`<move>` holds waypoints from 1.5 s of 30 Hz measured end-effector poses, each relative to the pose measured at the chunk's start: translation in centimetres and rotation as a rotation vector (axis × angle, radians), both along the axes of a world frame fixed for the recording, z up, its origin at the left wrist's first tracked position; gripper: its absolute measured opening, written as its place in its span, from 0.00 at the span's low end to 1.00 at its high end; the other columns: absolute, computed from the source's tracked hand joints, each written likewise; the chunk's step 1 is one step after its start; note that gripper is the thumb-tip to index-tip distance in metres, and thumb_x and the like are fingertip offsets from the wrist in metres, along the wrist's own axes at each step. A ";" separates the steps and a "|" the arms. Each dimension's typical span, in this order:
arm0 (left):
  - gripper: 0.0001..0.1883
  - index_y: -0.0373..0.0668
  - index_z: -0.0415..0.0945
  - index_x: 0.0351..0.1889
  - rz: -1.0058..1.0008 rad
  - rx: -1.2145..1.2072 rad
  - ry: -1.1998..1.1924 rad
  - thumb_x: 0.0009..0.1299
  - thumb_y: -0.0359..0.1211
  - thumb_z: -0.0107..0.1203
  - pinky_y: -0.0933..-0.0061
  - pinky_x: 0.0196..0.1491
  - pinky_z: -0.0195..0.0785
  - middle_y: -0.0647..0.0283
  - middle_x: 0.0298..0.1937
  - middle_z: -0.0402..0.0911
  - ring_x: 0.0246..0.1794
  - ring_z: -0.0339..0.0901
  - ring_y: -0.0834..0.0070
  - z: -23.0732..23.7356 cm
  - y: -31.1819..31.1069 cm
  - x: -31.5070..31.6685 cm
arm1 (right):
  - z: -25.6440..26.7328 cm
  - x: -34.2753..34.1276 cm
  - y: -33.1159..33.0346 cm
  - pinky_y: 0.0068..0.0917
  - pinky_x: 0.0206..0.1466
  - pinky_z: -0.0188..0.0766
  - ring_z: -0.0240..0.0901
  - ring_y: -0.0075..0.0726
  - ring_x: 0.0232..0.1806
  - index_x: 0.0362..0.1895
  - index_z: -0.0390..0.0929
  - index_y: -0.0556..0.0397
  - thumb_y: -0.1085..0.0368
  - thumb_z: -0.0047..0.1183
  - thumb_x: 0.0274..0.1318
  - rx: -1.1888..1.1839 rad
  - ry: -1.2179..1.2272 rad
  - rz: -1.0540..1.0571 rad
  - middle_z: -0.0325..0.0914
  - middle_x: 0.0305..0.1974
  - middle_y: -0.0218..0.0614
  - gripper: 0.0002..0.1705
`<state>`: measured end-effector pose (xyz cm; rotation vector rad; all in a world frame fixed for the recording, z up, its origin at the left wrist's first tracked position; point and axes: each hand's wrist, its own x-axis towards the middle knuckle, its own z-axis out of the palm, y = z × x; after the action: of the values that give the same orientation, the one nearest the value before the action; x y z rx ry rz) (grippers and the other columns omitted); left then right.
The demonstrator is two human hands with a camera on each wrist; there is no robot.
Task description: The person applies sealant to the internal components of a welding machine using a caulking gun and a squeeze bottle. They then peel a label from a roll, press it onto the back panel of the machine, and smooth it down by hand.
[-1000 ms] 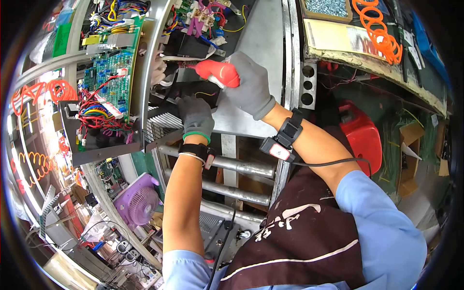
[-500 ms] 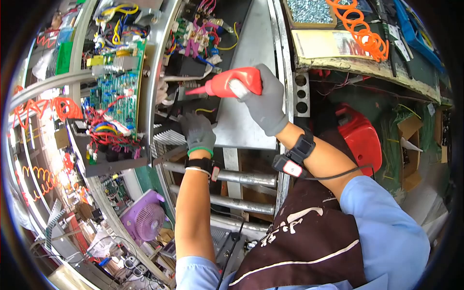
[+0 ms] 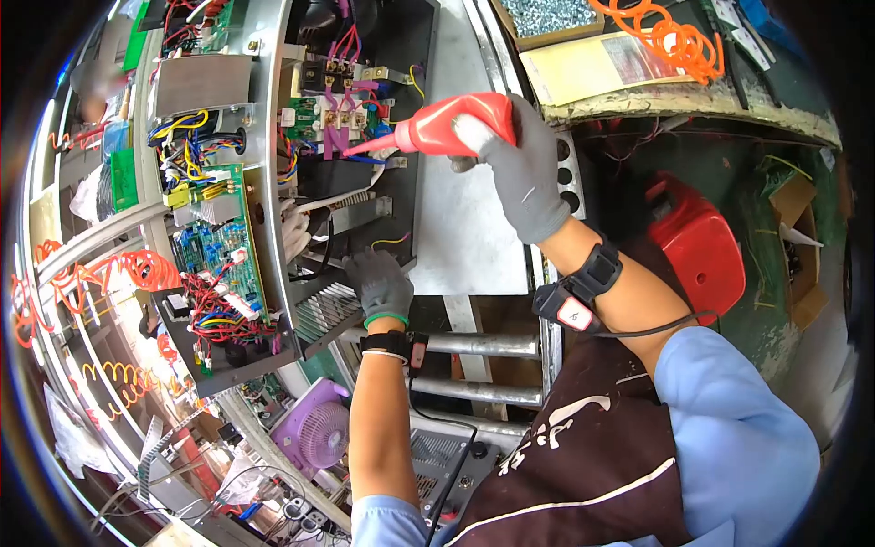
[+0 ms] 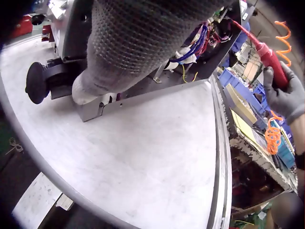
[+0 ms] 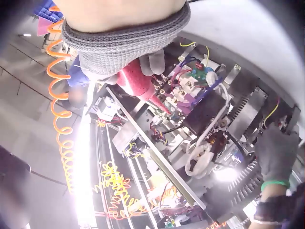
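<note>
In the head view my right hand [image 3: 529, 173], in a grey glove, grips a red squeeze bottle [image 3: 465, 123] with a long tapered nozzle. The nozzle points left, its tip over the purple-wired terminals [image 3: 339, 118] in an open metal chassis [image 3: 401, 219]. The right wrist view shows the bottle [image 5: 136, 78] tilted down towards the terminal row [image 5: 183, 95]. My gloved left hand [image 3: 381, 284] grips the chassis at its near corner, beside the finned heat sink [image 3: 326, 310]. In the left wrist view its thumb lies against the outer wall, the other fingers hidden from this side.
A green circuit board [image 3: 219, 246] with bundled wires stands left of the chassis. Metal rollers [image 3: 483, 345] run below the silver plate [image 3: 469, 228]. On the right bench [image 3: 629, 91] lie an orange coiled hose [image 3: 679, 46] and a box of small parts [image 3: 547, 16]. A red stool [image 3: 697, 255] stands below.
My right hand has carried the bottle from over the chassis middle near my left hand to the terminals farther away. The left hand stays at the corner. The head view has shifted.
</note>
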<state>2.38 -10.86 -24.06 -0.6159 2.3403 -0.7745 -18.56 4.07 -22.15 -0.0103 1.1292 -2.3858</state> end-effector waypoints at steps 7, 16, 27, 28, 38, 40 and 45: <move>0.14 0.43 0.79 0.37 0.092 0.045 0.002 0.55 0.37 0.56 0.61 0.56 0.54 0.59 0.43 0.77 0.49 0.70 0.65 0.6 0.6 -0.3 | -0.2 -0.8 0.5 0.21 0.27 0.77 0.77 0.26 0.28 0.41 0.72 0.61 0.65 0.59 0.52 0.086 0.063 0.072 0.77 0.33 0.37 0.16; 0.13 0.47 0.80 0.42 0.195 0.075 -0.010 0.62 0.38 0.51 0.58 0.59 0.53 0.62 0.48 0.77 0.54 0.68 0.65 0.1 0.1 -0.5 | -0.2 -0.7 0.6 0.26 0.28 0.78 0.78 0.34 0.26 0.46 0.70 0.62 0.61 0.54 0.55 0.055 0.018 0.136 0.77 0.32 0.41 0.19; 0.13 0.50 0.82 0.41 0.212 0.025 -0.007 0.63 0.37 0.49 0.56 0.64 0.48 0.61 0.48 0.78 0.56 0.68 0.64 0.2 0.6 -0.6 | 1.4 -1.0 0.1 0.29 0.31 0.78 0.77 0.36 0.28 0.46 0.70 0.61 0.60 0.50 0.57 0.084 0.080 0.143 0.77 0.36 0.42 0.18; 0.13 0.50 0.82 0.41 0.215 0.022 0.009 0.63 0.37 0.49 0.56 0.64 0.48 0.61 0.48 0.78 0.56 0.68 0.64 0.2 0.5 -0.8 | 1.5 -1.1 0.0 0.29 0.31 0.78 0.77 0.36 0.29 0.46 0.70 0.61 0.60 0.50 0.57 0.077 0.090 0.128 0.77 0.37 0.43 0.18; 0.12 0.51 0.82 0.41 0.148 -0.022 0.085 0.65 0.38 0.49 0.50 0.63 0.48 0.62 0.47 0.80 0.55 0.71 0.63 -2.3 0.3 0.7 | 2.8 -1.7 -1.0 0.32 0.31 0.81 0.79 0.38 0.32 0.47 0.69 0.63 0.68 0.51 0.57 0.090 0.217 0.100 0.76 0.38 0.42 0.15; 0.13 0.52 0.81 0.44 0.190 0.030 0.013 0.67 0.38 0.48 0.50 0.62 0.48 0.65 0.51 0.79 0.56 0.70 0.63 -1.8 0.2 0.4 | 3.0 -1.7 -1.2 0.30 0.30 0.81 0.79 0.37 0.32 0.46 0.69 0.63 0.69 0.52 0.56 0.082 0.248 0.089 0.76 0.38 0.43 0.15; 0.16 0.52 0.78 0.50 0.245 0.056 -0.171 0.68 0.39 0.46 0.53 0.63 0.47 0.67 0.55 0.76 0.60 0.66 0.65 0.1 0.5 -0.8 | 2.9 -1.7 -2.4 0.26 0.29 0.80 0.78 0.32 0.32 0.40 0.71 0.60 0.67 0.57 0.53 0.052 0.227 0.049 0.76 0.36 0.37 0.13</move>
<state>1.55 -10.40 -23.97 -0.7632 2.0767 -0.6217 -20.28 1.70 -19.27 -0.2942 1.2769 -2.3554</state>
